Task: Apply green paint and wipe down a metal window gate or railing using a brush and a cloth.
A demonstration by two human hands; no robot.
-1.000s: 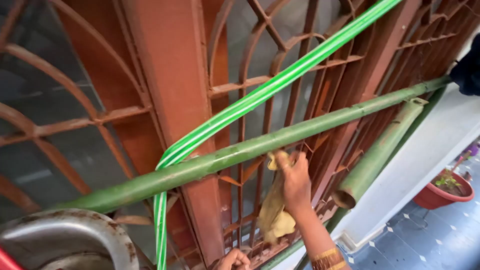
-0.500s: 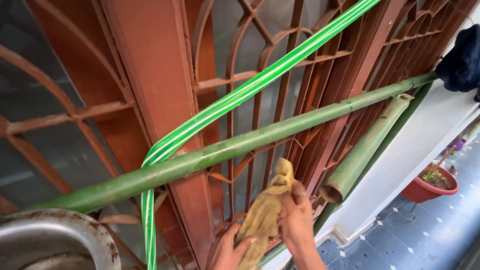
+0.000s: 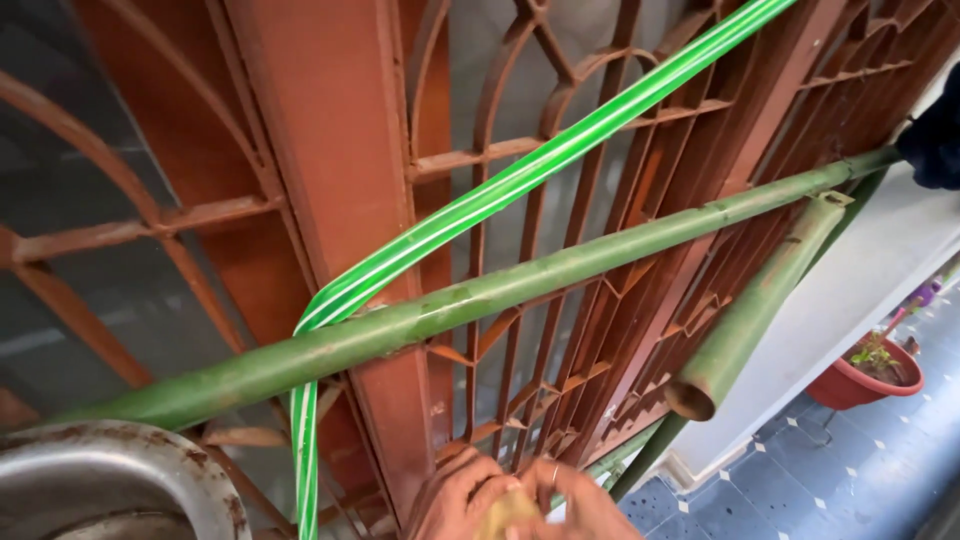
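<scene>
- Head view, bottom edge at about six o'clock: a small crumpled yellowish-tan cloth (image 3: pixel 508 510) sits bunched between the two hands, only a scrap of it showing, most likely gathered into a wad so that it fits inside the grip.
- Left hand (image 3: pixel 458 498) presses against the cloth from the nine o'clock side, its fingers curled inward over the wad; the frame cuts off the palm, so how firmly it grips is hard to tell.
- Right hand (image 3: pixel 582 505) meets it from the three o'clock side, fingers bent round the cloth and touching the left hand, a thin ring on one finger.
- Just above the hands, at twelve o'clock from them, stands the rust-brown painted metal window grille (image 3: pixel 560 240) with its arched and crossed bars; the hands are held close to its lowest bars.
- Long green bamboo pole (image 3: pixel 480 295) runs slantwise across the grille from eight o'clock to two o'clock, apparently resting against the bars, which would keep it up.
- Shorter green bamboo length with a hollow cut end (image 3: pixel 745 325) hangs below it at four o'clock, its open mouth pointing down and left.
- Bright green flat hose with white stripes (image 3: pixel 500 195) loops over the long pole near the broad brown upright post (image 3: pixel 330 200), then drops straight down at seven o'clock.
- Dull grey metal basin (image 3: pixel 110 470) with a stained rim shows at eight o'clock.
- Red plant pot (image 3: pixel 855 385) with a small green plant stands on the blue tiled floor (image 3: pixel 850 480) at four o'clock, well apart from the hands.
- Dark blue fabric (image 3: pixel 935 145) hangs at the two o'clock edge.
</scene>
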